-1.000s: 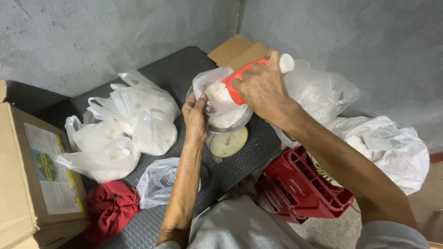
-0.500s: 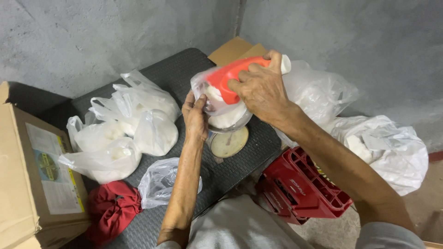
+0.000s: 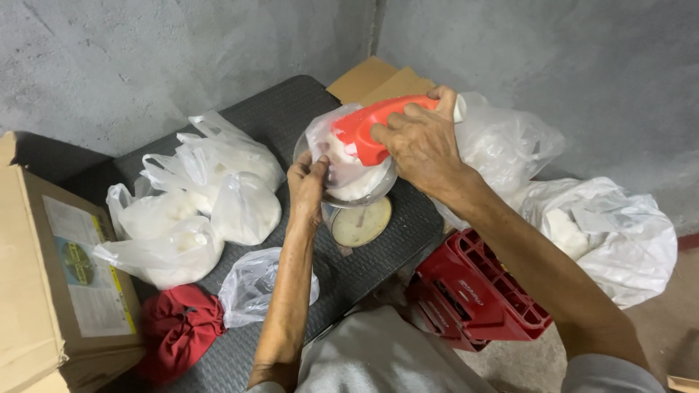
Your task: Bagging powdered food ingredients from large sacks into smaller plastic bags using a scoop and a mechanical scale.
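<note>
Over the round metal bowl (image 3: 349, 196) of a dial scale (image 3: 360, 222) on the dark textured desk (image 3: 284, 109), the right hand (image 3: 422, 145) grips a red plastic scoop (image 3: 368, 131), now tipped lower than a second ago, emptying white grain into a thin clear plastic bag (image 3: 338, 156). The left hand (image 3: 307, 185) pinches the bag's rim open. Filled white bags (image 3: 196, 196) lie beside it.

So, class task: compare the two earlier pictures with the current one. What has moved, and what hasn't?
The right hand has tipped the red scoop further, its mouth swinging down and left into the clear bag on the scale. The left hand keeps holding the bag's edge open. The filled bags, red crate and cardboard box have not shifted.
</note>
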